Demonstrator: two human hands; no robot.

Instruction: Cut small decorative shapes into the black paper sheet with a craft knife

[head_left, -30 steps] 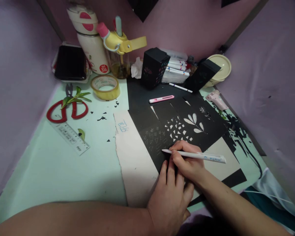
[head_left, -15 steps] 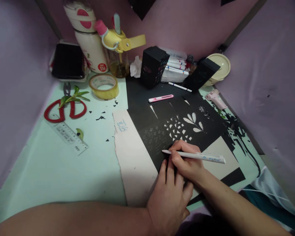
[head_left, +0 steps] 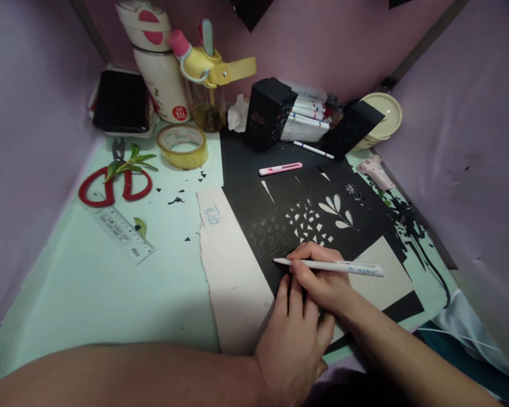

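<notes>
My right hand (head_left: 320, 277) grips a white pen (head_left: 343, 267), its tip at the black paper (head_left: 258, 198) just below rows of small outlined stars, triangles and lines. Beside it my left hand (head_left: 294, 333) lies flat with fingers stretched out, pressing on the paper's lower part. Cut-out leaf and small geometric openings show white in the black paper, above my right hand. A torn-edged white sheet (head_left: 233, 282) with blue writing lies along the left of the black paper.
Red-handled scissors (head_left: 138, 186), a clear ruler (head_left: 121, 232) and yellow tape (head_left: 182, 147) lie left. A pink cutter (head_left: 280, 169) sits behind the cut-outs. Bottles (head_left: 165, 85), a black box (head_left: 267, 113) and white markers (head_left: 307, 121) stand at the back; black paper scraps (head_left: 411, 226) lie right.
The pen tip has shifted slightly left across the black paper with my right hand. My left hand stays in place. The whole view has drifted a little.
</notes>
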